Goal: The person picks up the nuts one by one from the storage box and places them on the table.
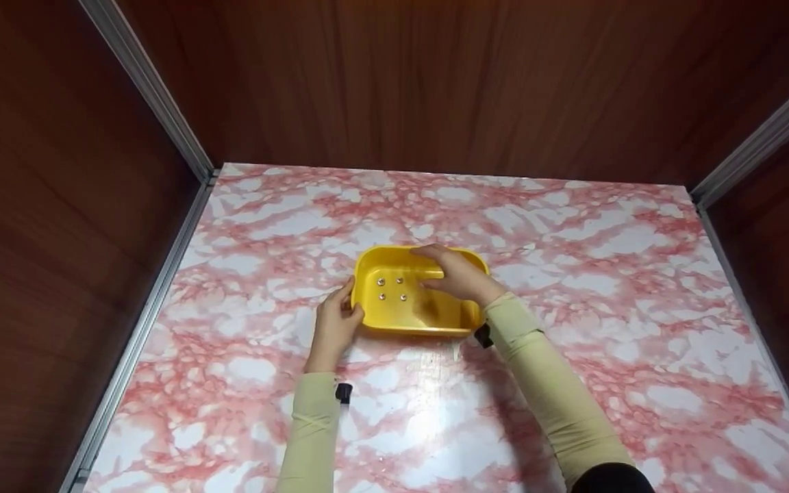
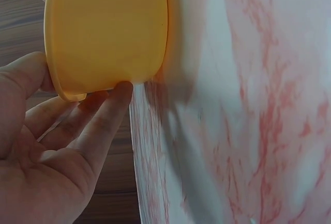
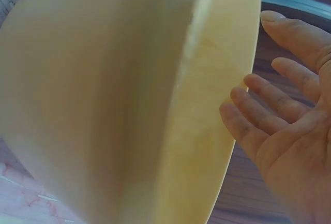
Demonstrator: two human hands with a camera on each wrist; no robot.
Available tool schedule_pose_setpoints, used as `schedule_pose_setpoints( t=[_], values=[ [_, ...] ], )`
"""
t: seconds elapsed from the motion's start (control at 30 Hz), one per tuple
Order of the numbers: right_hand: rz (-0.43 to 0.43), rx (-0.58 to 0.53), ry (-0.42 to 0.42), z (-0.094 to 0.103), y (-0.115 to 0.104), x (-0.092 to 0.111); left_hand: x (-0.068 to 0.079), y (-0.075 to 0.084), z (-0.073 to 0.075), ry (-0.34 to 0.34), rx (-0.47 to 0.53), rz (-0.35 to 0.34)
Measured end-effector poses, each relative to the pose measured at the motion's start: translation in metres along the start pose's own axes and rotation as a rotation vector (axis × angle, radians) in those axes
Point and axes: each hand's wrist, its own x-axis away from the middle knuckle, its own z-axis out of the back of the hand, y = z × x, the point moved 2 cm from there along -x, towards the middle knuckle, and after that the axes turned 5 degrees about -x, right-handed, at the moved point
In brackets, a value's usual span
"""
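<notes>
A shallow yellow plastic tub (image 1: 429, 320) with rounded corners sits on the table in the head view. Several small shiny metal pieces (image 1: 381, 282) lie on its floor toward the left, too small to tell their kind. My left hand (image 1: 334, 323) holds the tub's left end. In the left wrist view its thumb (image 2: 28, 71) rests at the rim, with the fingers (image 2: 101, 131) against the outer wall. Over the tub's right half is my right hand (image 1: 459, 275), thumb and fingers spread apart, pinching nothing. The right wrist view shows its fingers (image 3: 258, 113) loosely extended beside the rim.
The table (image 1: 264, 418) has a red-and-white marbled top. Dark wood panels (image 1: 401, 89) stand at the back and both sides, with metal rails (image 1: 155, 89) along the corners. A black wrist device (image 1: 344, 393) is on the left sleeve.
</notes>
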Motion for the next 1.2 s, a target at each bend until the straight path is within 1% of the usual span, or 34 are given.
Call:
schedule_pose_setpoints(
  t=[0.33, 0.47, 0.53, 0.7, 1.03, 1.2],
  values=[
    [0.034, -0.048, 0.016, 0.003, 0.002, -0.006, 0.0, 0.001, 0.001, 0.011, 0.007, -0.008],
    [0.027, -0.071, 0.008, 0.004, 0.003, -0.008, 0.0, 0.002, 0.002, 0.019, -0.002, -0.013],
    [0.011, -0.085, 0.003, 0.004, 0.003, -0.008, 0.0, 0.003, 0.002, 0.017, 0.006, -0.011],
    [-0.013, -0.098, -0.015, 0.003, 0.005, -0.011, 0.001, 0.002, 0.001, 0.011, 0.017, -0.012],
    [-0.018, -0.149, -0.067, 0.006, 0.005, -0.015, 0.001, 0.002, 0.001, 0.018, 0.029, -0.011],
    [-0.032, -0.16, -0.095, 0.008, 0.006, -0.017, 0.001, 0.001, 0.001, 0.022, 0.005, -0.006]
  ],
)
